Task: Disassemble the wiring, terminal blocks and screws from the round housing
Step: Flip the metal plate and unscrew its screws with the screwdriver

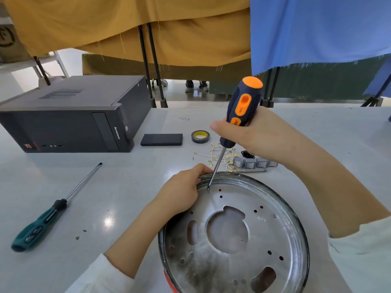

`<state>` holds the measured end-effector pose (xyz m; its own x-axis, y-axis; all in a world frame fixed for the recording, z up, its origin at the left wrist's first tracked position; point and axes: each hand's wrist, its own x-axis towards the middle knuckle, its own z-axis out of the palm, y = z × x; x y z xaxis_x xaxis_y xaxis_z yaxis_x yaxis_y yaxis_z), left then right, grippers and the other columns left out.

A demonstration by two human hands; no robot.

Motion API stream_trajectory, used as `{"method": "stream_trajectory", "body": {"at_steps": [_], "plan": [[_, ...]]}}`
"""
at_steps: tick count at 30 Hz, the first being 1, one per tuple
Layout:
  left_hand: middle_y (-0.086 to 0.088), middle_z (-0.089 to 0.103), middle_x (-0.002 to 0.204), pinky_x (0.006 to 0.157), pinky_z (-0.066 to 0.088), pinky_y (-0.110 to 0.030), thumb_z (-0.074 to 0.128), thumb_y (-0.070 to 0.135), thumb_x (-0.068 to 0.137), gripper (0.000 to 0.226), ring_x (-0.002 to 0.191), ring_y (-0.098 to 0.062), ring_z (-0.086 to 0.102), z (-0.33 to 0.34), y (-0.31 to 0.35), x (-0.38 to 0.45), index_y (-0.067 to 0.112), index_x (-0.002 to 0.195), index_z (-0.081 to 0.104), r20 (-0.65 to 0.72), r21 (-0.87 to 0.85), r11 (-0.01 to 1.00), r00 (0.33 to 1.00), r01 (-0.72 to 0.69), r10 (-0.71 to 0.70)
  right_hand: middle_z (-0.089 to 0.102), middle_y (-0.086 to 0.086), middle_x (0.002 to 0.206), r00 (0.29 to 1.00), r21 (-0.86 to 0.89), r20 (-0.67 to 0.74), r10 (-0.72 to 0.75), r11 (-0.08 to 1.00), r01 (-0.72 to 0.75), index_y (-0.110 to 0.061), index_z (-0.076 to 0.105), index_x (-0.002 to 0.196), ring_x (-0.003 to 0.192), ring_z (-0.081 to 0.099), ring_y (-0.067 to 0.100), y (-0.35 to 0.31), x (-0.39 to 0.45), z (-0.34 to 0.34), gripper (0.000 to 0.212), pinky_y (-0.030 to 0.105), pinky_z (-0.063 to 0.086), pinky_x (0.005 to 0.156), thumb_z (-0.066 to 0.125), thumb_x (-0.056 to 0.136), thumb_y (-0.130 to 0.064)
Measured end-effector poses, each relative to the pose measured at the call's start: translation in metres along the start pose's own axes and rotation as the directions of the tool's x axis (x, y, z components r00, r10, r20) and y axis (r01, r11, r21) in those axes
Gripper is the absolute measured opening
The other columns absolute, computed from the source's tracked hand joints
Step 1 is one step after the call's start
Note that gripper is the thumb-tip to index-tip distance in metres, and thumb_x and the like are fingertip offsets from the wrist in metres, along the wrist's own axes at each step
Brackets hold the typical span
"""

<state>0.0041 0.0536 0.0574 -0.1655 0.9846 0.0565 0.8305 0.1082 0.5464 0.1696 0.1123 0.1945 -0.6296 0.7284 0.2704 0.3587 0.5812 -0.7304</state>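
The round metal housing (281, 235) lies flat on the white table, full of holes and cut-outs. My left hand (179, 191) grips its far-left rim, fingers curled over the edge. My right hand (260, 134) holds an orange-and-blue screwdriver (241, 108) nearly upright, its tip set in the housing floor just inside the rim, close to my left fingers. Behind the housing lie loose white wires with brass terminals (220, 155) and a row of grey switch blocks (254, 162).
A green-handled screwdriver (42, 220) lies at the left. A black computer case (69, 117) stands at the back left, with a flat black box (161, 140) and a roll of tape (200, 136) beside it. Yellow and blue cloths hang behind the table.
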Motion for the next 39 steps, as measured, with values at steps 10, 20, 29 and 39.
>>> {"method": "stream_trajectory", "body": {"at_steps": [10,20,29,39], "plan": [[0.003,0.064,0.123,0.076,0.041,-0.024,0.038,-0.001,0.092,0.053,0.109,-0.015,0.057,0.001,-0.001,0.001,0.038,0.128,0.046,0.000,0.011,1.000,1.000,-0.004,0.004,0.051,0.006,0.058,0.990,0.111,0.133,0.054,0.991,-0.069,0.008,0.059,0.091,0.046,0.039,0.011,0.000,0.002,-0.012,0.033,0.017,0.038,0.042,0.065,0.071,-0.017],[0.002,0.064,0.122,0.082,0.047,-0.029,0.038,0.000,0.093,0.052,0.108,-0.018,0.058,0.000,0.000,0.001,0.037,0.127,0.046,-0.003,0.021,1.000,1.000,-0.009,0.009,0.048,-0.016,0.037,1.000,-0.012,0.014,-0.003,1.000,0.003,-0.019,0.051,0.060,0.035,0.045,-0.001,-0.001,0.001,0.000,0.039,0.006,0.031,0.036,0.063,0.086,-0.045],[0.003,0.064,0.122,0.080,0.045,-0.028,0.038,0.000,0.092,0.052,0.107,-0.018,0.057,0.000,0.000,0.001,0.037,0.127,0.047,0.002,0.010,1.000,1.000,-0.009,0.009,0.065,0.022,0.072,0.991,0.070,0.128,0.039,0.996,-0.048,0.002,0.058,0.080,0.047,0.045,0.015,-0.001,-0.002,-0.010,0.023,0.026,0.043,0.054,0.064,0.075,-0.019],[0.004,0.065,0.121,0.081,0.046,-0.030,0.039,0.001,0.092,0.050,0.105,-0.019,0.058,0.000,0.000,0.000,0.038,0.126,0.047,-0.002,0.011,1.000,1.000,-0.010,0.010,0.056,-0.007,0.054,0.997,0.040,0.068,0.020,0.999,-0.023,0.004,0.058,0.087,0.043,0.040,0.004,0.003,0.003,-0.003,0.042,0.016,0.037,0.045,0.067,0.083,-0.037]]}}
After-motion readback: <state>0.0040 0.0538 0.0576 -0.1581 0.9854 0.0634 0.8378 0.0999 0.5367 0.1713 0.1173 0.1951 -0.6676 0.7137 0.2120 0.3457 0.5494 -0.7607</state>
